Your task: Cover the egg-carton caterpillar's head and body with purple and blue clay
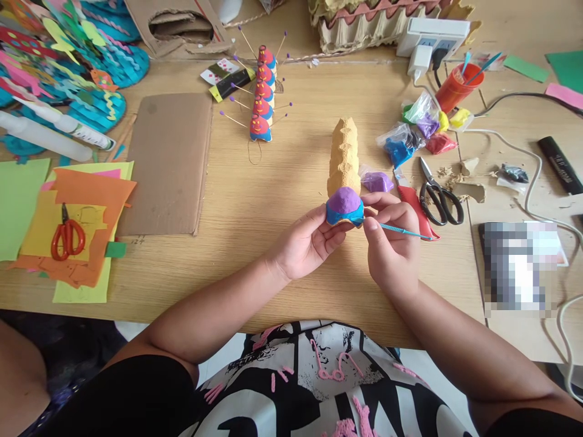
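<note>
A strip of egg carton [344,152] points away from me, its nearest cup covered with purple clay [344,200] on top and blue clay [339,215] along the lower edge. My left hand [310,240] grips that near end from the left, thumb on the side and fingers underneath. In my right hand [394,237] is a thin turquoise clay tool [401,229], its tip at the right edge of the blue clay. Just beyond my right fingers lies a bag of purple clay [377,181]. The strip's farther cups are bare yellowish carton.
A finished-looking red and blue egg-carton caterpillar [262,97] stands farther back. Black scissors [439,194], bagged clay [401,149] and a red cup [458,85] are on the right. Cardboard [166,164], coloured paper [91,182] and red-handled scissors [67,237] lie left. A power strip [432,36] sits behind.
</note>
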Tool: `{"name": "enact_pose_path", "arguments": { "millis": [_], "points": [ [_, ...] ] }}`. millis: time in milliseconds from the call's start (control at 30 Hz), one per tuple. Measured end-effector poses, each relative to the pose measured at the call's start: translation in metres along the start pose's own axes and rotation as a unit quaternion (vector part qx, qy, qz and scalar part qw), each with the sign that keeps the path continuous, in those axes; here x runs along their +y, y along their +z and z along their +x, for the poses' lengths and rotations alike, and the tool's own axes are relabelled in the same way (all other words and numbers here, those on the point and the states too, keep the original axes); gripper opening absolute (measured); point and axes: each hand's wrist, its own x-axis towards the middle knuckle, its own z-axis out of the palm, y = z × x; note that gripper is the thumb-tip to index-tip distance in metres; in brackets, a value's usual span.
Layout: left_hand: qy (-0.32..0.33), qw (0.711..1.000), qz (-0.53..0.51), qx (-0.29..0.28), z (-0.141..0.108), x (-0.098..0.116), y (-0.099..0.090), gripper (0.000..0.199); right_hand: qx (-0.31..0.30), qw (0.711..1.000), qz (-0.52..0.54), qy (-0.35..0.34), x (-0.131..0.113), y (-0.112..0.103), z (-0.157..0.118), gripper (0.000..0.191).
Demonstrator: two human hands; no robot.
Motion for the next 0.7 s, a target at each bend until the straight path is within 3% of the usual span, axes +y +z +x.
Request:
{"name": "enact_pose_path", "arguments": {
  "millis": [700],
  "points": [
    [0.045,0.996,0.068,-0.044,0.0016,-0.0058,-0.0087,0.018,-0.003,0.999,-0.049,-0.015,-0.0041,-0.0020,0.0008,0.018]
  ]
}}
